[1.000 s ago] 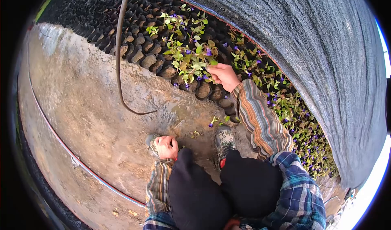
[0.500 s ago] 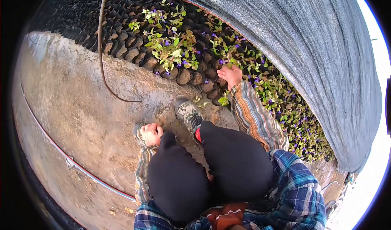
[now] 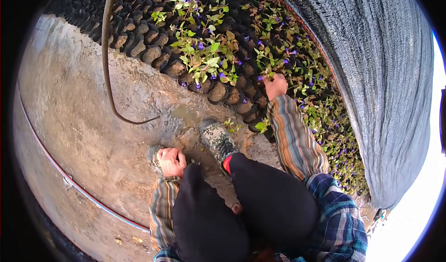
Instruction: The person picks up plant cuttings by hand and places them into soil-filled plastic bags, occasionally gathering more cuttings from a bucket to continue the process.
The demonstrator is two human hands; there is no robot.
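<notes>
My right hand [image 3: 277,86] reaches into a bed of small potted plants with green leaves and purple flowers [image 3: 285,53]. Its fingers are bent together among the stems at the bed's near edge; what lies between the fingertips is hidden. Just left of it stand round black pots [image 3: 217,93] filled with brown soil. A leafy clump with purple flowers [image 3: 209,60] grows behind those pots. My left hand [image 3: 172,162] is curled closed beside my left knee, over the left shoe [image 3: 154,154], and nothing shows in it.
A brown hose [image 3: 106,60] curves down from the bed onto the wet concrete ground [image 3: 93,122]. Grey shade netting [image 3: 371,76] hangs along the right. A thin striped hose [image 3: 93,194] runs across the lower left. A loose sprig [image 3: 230,124] lies near my right shoe [image 3: 217,135].
The view has turned slightly. My right hand has shifted a little to the right, and its outstretched fingers are now bent among the stems. My left hand stays where it was.
</notes>
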